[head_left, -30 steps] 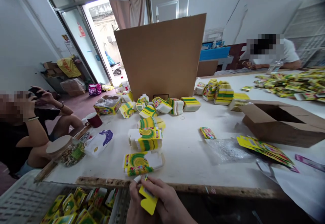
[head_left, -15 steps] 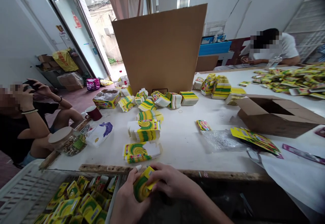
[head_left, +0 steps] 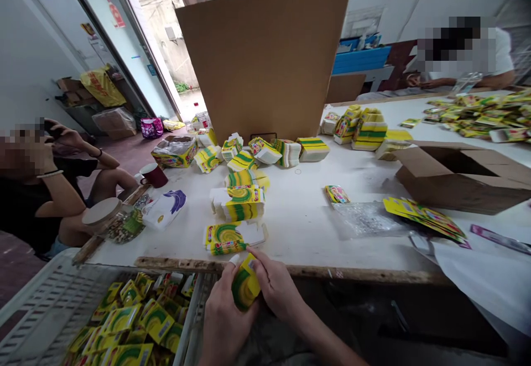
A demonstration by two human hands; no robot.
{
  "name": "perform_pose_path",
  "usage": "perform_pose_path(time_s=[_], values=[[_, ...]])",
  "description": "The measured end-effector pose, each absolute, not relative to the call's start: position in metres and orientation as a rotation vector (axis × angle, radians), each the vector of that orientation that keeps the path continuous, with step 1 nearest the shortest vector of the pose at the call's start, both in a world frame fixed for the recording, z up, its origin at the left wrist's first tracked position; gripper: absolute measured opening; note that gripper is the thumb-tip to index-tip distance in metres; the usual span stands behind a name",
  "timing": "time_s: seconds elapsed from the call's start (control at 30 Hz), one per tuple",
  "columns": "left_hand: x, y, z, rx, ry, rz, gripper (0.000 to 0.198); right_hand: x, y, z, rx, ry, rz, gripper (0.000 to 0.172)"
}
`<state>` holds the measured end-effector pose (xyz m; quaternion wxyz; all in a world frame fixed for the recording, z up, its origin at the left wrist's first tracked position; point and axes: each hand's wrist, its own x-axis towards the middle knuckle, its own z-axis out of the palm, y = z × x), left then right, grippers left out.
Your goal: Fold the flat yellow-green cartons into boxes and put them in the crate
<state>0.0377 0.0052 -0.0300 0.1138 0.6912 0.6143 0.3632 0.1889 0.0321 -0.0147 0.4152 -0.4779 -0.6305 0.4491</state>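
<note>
A small yellow-and-green printed carton (head_left: 244,288) is held between both my hands at the table's front edge. My left hand (head_left: 227,305) grips it from the left, with a white covering on one fingertip. My right hand (head_left: 276,288) is closed against its right side, fingers pressed along the edge. Just beyond the hands lies a stack of flat cartons (head_left: 226,237), and behind it stands another stack of the same cartons (head_left: 238,203). Below and to the left, a white plastic crate (head_left: 37,294) contains many yellow cartons (head_left: 160,324).
A tall cardboard sheet (head_left: 265,62) stands across the table. More carton bundles (head_left: 313,149) line its foot. To the right are an open cardboard box (head_left: 448,189) and a clear plastic bag (head_left: 369,219). A lidded jar (head_left: 120,222) and mug (head_left: 153,175) sit left. Two people sit nearby.
My right hand has straightened along the carton's right side, and the carton stands slightly more upright. The whole view has shifted a little; the stacks stay in place.
</note>
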Motion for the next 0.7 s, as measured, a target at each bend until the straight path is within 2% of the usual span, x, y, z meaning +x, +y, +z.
perform_pose_path(time_s=[0.13,0.2,0.27,0.37,0.43,0.5,0.7], values=[[0.03,0.006,-0.036,1.841,1.879,1.088,0.063,0.175,0.045,-0.011,-1.156,-1.66,1.13,0.041],[0.02,0.008,-0.034,1.605,1.888,1.278,0.065,0.17,0.058,-0.009,-1.081,-1.716,1.2,0.047],[0.008,0.011,-0.031,1.215,1.813,1.619,0.067,0.166,0.075,-0.009,-1.184,-1.79,1.101,0.05],[-0.01,0.015,-0.031,0.599,1.556,1.962,0.048,0.159,0.099,-0.014,-1.46,-1.821,0.797,0.031],[-0.014,0.016,-0.034,0.312,1.481,1.947,0.041,0.154,0.108,-0.02,-1.54,-1.813,0.725,0.023],[-0.011,0.014,-0.038,0.148,1.476,1.909,0.043,0.149,0.112,-0.025,-1.58,-1.814,0.688,0.024],[0.02,0.012,-0.041,0.299,1.245,1.967,0.038,0.15,0.098,-0.023,-1.509,-1.818,0.747,0.026]])
